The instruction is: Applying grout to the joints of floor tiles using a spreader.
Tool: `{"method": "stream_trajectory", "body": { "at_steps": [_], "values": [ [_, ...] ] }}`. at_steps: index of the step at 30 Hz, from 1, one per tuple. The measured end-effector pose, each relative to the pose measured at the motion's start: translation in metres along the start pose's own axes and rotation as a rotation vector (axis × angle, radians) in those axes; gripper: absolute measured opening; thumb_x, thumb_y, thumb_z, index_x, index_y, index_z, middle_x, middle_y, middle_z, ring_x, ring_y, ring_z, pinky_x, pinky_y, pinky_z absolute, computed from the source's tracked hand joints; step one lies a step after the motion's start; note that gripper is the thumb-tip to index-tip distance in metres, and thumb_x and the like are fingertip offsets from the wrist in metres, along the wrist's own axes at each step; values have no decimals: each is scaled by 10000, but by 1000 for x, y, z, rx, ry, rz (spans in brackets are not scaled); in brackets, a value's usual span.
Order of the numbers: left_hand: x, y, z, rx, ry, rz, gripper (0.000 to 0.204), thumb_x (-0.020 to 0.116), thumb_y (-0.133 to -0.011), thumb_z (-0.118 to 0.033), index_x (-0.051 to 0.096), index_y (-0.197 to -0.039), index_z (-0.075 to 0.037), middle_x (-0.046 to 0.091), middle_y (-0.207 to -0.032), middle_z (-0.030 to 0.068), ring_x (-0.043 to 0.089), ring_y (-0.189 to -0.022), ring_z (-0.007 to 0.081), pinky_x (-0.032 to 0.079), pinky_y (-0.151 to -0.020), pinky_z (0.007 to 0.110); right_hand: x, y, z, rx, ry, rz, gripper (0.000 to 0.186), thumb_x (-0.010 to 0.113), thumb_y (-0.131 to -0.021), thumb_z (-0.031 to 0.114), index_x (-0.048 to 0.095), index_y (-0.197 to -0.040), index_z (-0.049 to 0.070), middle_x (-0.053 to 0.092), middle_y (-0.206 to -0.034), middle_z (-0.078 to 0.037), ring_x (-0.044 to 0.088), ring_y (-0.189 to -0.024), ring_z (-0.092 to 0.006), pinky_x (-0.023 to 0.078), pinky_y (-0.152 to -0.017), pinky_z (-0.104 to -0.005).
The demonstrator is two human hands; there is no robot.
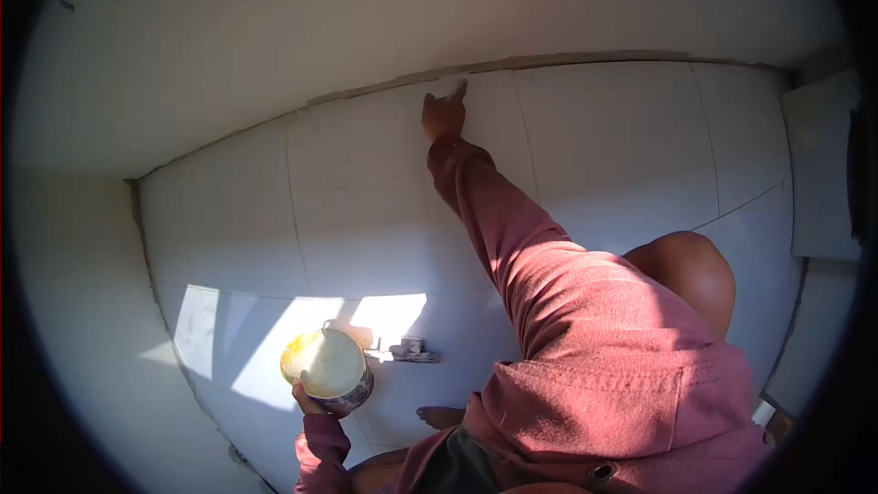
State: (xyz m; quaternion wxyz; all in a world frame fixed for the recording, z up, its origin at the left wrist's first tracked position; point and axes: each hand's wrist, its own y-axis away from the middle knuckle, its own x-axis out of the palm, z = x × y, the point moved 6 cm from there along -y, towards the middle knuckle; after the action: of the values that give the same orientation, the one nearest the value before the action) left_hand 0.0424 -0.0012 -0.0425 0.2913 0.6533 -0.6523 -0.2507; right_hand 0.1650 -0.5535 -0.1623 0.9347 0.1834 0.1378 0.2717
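My left hand (307,400) grips the near rim of a small round bucket (353,393), the thumb over the edge and the fingers outside. Pale, creamy paste (327,364) shows inside the bucket, and yellow smears its left side. My right arm reaches far forward across the floor. At its end my right hand (445,113) has a finger stretched out to the joint (476,67) between the white floor tiles and the wall. Nothing shows in that hand; its other fingers look bent. Beside the bucket lies a paste-smeared hand tool (407,350) whose exact kind is unclear.
Large white tiles (604,142) with thin dark seams cover the floor. A pale wall (384,9) runs along the far side, another wall (73,311) along the left. A white panel (820,165) stands at the right. My bare knee (690,274) and foot (441,416) are close by.
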Motion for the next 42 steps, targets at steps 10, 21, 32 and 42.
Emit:
{"method": "stream_trajectory", "body": {
  "at_steps": [10,21,32,42],
  "values": [
    [-3,-9,2,27,30,13,705,356,-750,-517,378,-1265,-36,467,-1212,163,483,-1066,312,410,-902,412,-3,-16,-3,29,35,16,842,545,-715,169,31,-1338,-64,561,-1005,-273,569,-908,-366,454,-822,-368],
    [-28,-17,5,-60,53,-80,687,304,-786,-521,358,-1283,-50,452,-1230,163,468,-1078,322,395,-911,424,-21,-48,-30,-60,131,-134,817,518,-729,162,11,-1327,-67,578,-910,-271,588,-799,-366,482,-735,-384],
    [-33,-14,4,-55,36,-244,672,297,-803,-522,367,-1282,-56,455,-1229,157,470,-1066,323,401,-886,431,-56,-1,7,-39,-93,-333,839,544,-706,154,37,-1336,-71,575,-932,-283,570,-879,-385,444,-825,-381],
    [-71,-35,17,-83,-47,-114,733,255,-779,-595,345,-1308,-96,412,-1283,133,426,-1123,321,377,-917,446,-37,5,4,-69,117,-220,775,550,-713,202,147,-1321,-56,598,-893,-255,576,-873,-374,451,-810,-383]
  ]
}}
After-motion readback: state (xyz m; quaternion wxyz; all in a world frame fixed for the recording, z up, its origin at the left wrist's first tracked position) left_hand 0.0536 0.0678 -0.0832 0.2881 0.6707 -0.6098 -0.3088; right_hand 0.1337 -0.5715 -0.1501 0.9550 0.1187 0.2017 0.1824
